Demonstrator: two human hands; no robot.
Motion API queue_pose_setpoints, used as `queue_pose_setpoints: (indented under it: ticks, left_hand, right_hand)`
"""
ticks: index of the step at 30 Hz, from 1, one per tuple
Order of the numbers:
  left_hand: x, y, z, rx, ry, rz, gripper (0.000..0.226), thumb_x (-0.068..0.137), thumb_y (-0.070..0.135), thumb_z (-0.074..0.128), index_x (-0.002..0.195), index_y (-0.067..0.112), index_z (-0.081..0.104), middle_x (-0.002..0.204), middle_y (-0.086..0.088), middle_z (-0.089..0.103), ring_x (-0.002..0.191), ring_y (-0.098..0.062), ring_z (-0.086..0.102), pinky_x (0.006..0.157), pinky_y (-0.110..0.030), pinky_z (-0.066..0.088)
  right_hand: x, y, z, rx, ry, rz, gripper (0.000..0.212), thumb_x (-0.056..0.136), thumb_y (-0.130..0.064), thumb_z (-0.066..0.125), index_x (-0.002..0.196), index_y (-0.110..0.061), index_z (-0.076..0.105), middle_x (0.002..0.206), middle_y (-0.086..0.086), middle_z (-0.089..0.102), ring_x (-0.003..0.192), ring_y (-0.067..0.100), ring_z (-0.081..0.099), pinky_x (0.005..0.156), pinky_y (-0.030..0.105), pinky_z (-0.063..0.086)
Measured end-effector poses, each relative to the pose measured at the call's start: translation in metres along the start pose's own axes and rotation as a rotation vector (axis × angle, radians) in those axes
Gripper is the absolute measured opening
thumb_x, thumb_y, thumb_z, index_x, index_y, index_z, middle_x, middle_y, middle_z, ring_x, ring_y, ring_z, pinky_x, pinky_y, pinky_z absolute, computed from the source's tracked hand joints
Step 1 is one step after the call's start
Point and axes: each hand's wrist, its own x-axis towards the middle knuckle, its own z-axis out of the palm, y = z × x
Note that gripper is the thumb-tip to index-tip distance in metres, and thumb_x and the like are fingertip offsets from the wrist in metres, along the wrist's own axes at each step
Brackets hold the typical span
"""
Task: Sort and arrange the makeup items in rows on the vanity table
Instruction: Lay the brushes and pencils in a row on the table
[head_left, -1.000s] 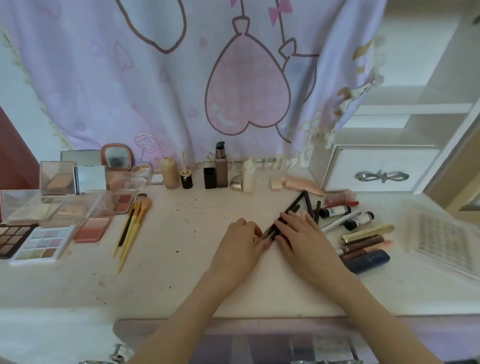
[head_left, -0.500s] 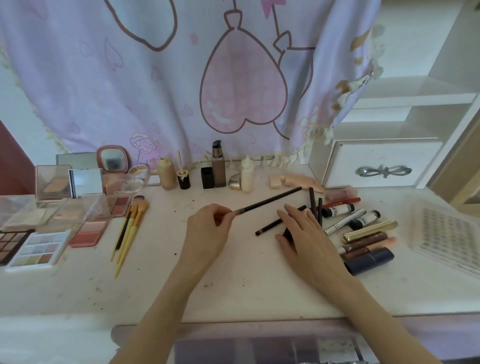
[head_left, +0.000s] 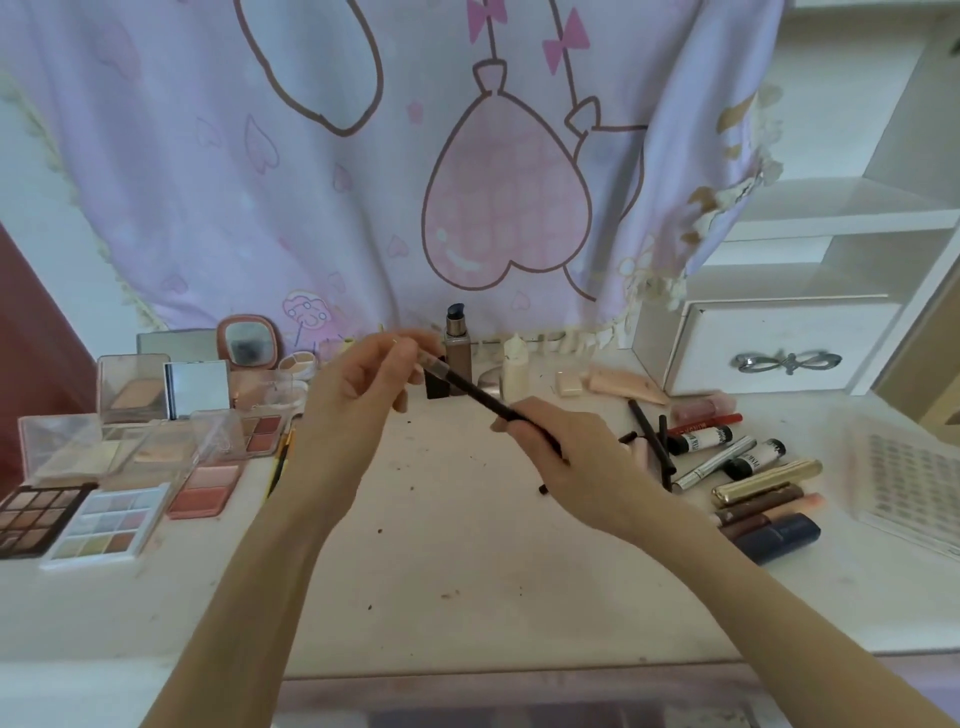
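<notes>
A thin black makeup pencil (head_left: 480, 396) with a clear cap is held above the table middle. My left hand (head_left: 358, 395) pinches its capped upper end and my right hand (head_left: 571, 452) grips its lower part. Other black pencils (head_left: 652, 441) lie on the white vanity table (head_left: 467, 571) just right of my right hand. Tubes and lipsticks (head_left: 753, 478) lie in a group at the right. Eyeshadow palettes (head_left: 78, 519) and compacts (head_left: 135, 389) sit at the left, bottles (head_left: 458, 353) stand along the back.
A lilac curtain (head_left: 363, 156) with pink hearts hangs behind the table. A white drawer box (head_left: 779, 353) with shelves above stands at the back right. A clear lidded tray (head_left: 909, 483) lies at the far right. Yellow-handled brushes (head_left: 278, 462) lie left of centre.
My left hand lifted one black pencil out of the pile and raised it. My right hand left the pile on the table and took hold of the pencil's lower part.
</notes>
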Motion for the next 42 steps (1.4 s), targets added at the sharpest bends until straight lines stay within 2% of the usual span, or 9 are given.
queue_pose_setpoints:
  ticks: [3, 7, 11, 18, 22, 25, 29, 33, 42]
  left_hand:
    - [0.001, -0.009, -0.006, -0.315, -0.140, -0.054, 0.023, 0.091, 0.031, 0.048, 0.103, 0.024, 0.066, 0.105, 0.005, 0.069, 0.086, -0.004, 0.057, 0.072, -0.023, 0.035]
    - [0.001, -0.019, -0.006, -0.588, -0.055, -0.174, 0.024, 0.082, 0.028, 0.049, 0.081, 0.026, 0.074, 0.085, 0.009, 0.070, 0.084, -0.001, 0.062, 0.074, -0.021, 0.035]
    - [0.001, -0.023, -0.009, -0.605, 0.013, -0.226, 0.024, 0.079, 0.027, 0.051, 0.069, 0.027, 0.073, 0.075, 0.011, 0.067, 0.073, 0.000, 0.058, 0.055, -0.017, 0.032]
    - [0.011, -0.030, -0.042, -0.577, 0.244, -0.271, 0.030, 0.093, 0.021, 0.047, 0.069, 0.022, 0.064, 0.068, 0.010, 0.064, 0.060, 0.000, 0.048, 0.052, -0.018, 0.024]
    - [0.015, -0.039, -0.071, -0.358, 0.221, -0.361, 0.016, 0.093, 0.017, 0.050, 0.081, 0.014, 0.061, 0.071, 0.003, 0.059, 0.060, -0.005, 0.043, 0.050, -0.015, 0.028]
    - [0.007, -0.051, -0.073, -0.017, 0.193, -0.421, 0.012, 0.088, 0.013, 0.059, 0.089, 0.005, 0.068, 0.067, -0.002, 0.062, 0.059, -0.008, 0.053, 0.055, -0.014, 0.042]
    - [0.000, -0.070, -0.067, 0.493, 0.188, -0.373, 0.015, 0.080, 0.016, 0.070, 0.090, 0.005, 0.067, 0.073, -0.008, 0.068, 0.067, -0.012, 0.064, 0.070, -0.026, 0.053]
    - [0.002, -0.083, -0.059, 0.828, 0.119, -0.394, 0.016, 0.081, 0.022, 0.069, 0.089, 0.009, 0.065, 0.086, -0.005, 0.066, 0.083, -0.019, 0.061, 0.076, -0.030, 0.046]
    - [0.007, -0.089, -0.057, 0.904, 0.138, -0.373, 0.015, 0.082, 0.015, 0.066, 0.095, 0.007, 0.066, 0.097, -0.007, 0.066, 0.089, -0.016, 0.057, 0.073, -0.023, 0.036]
  right_hand:
    - [0.001, -0.008, 0.004, 0.466, -0.238, 0.124, 0.025, 0.100, -0.022, 0.038, 0.095, -0.023, 0.062, 0.052, -0.014, 0.038, 0.042, 0.004, 0.031, 0.042, 0.015, 0.027]
    - [0.003, -0.014, 0.015, 0.729, -0.400, 0.206, 0.031, 0.100, -0.029, 0.037, 0.086, -0.015, 0.061, 0.053, -0.008, 0.029, 0.044, 0.009, 0.020, 0.039, 0.018, 0.018]
    - [0.004, -0.016, 0.027, 0.642, -0.322, 0.218, 0.033, 0.100, -0.027, 0.039, 0.073, -0.017, 0.055, 0.047, -0.012, 0.034, 0.041, 0.007, 0.023, 0.038, 0.017, 0.022]
    - [0.008, -0.014, 0.038, 0.261, -0.226, 0.159, 0.030, 0.097, -0.032, 0.043, 0.069, -0.024, 0.054, 0.056, -0.009, 0.043, 0.041, -0.002, 0.037, 0.045, 0.007, 0.029]
    - [0.007, -0.011, 0.040, 0.312, -0.289, 0.295, 0.027, 0.095, -0.036, 0.047, 0.075, -0.030, 0.065, 0.067, -0.005, 0.057, 0.047, -0.002, 0.050, 0.053, 0.017, 0.041]
    - [0.019, -0.016, 0.051, 0.286, -0.223, 0.379, 0.027, 0.093, -0.039, 0.048, 0.079, -0.031, 0.070, 0.098, 0.005, 0.070, 0.091, 0.017, 0.064, 0.072, 0.023, 0.048]
    - [0.039, -0.025, 0.076, 0.267, -0.239, 0.447, 0.024, 0.091, -0.034, 0.055, 0.092, -0.017, 0.071, 0.073, -0.006, 0.062, 0.057, 0.007, 0.053, 0.053, 0.018, 0.042]
    - [0.055, -0.030, 0.104, 0.152, -0.167, 0.455, 0.025, 0.090, -0.028, 0.057, 0.105, -0.011, 0.068, 0.097, 0.004, 0.066, 0.082, 0.014, 0.058, 0.065, 0.019, 0.042]
    - [0.062, -0.040, 0.136, 0.030, -0.091, 0.395, 0.023, 0.089, -0.024, 0.058, 0.102, -0.006, 0.066, 0.103, 0.009, 0.064, 0.094, 0.023, 0.059, 0.072, 0.024, 0.044]
